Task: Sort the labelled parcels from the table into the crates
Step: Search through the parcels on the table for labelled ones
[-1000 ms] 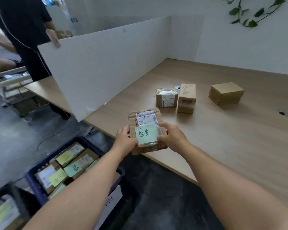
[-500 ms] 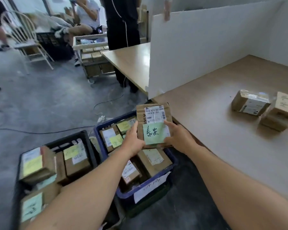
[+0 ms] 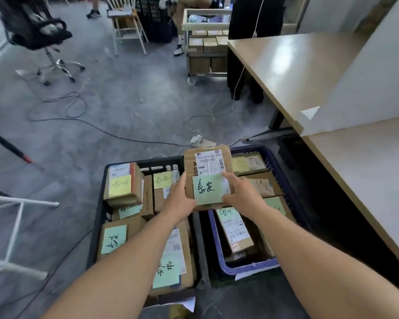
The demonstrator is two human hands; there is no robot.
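- Parcel is a flat brown cardboard one, held up in the air over the two crates on the floor, roughly above where they meet.
- It's got a white shipping label at the far end and a green sticky note with black handwriting nearer to me.
- Left hand grips the left edge, thumb on top; the other fingers are hidden underneath, so can't tell how they lie.
- Right hand pinches the right edge, thumb pressed on top near the note.
- Black crate on the left is packed with boxes wearing yellow and green notes.
- Blue crate on the right holds more labelled boxes.
- Wooden table runs along the right, with a white divider board standing on it.
- Far off: an office chair, a cart of boxes, cables over the grey floor.
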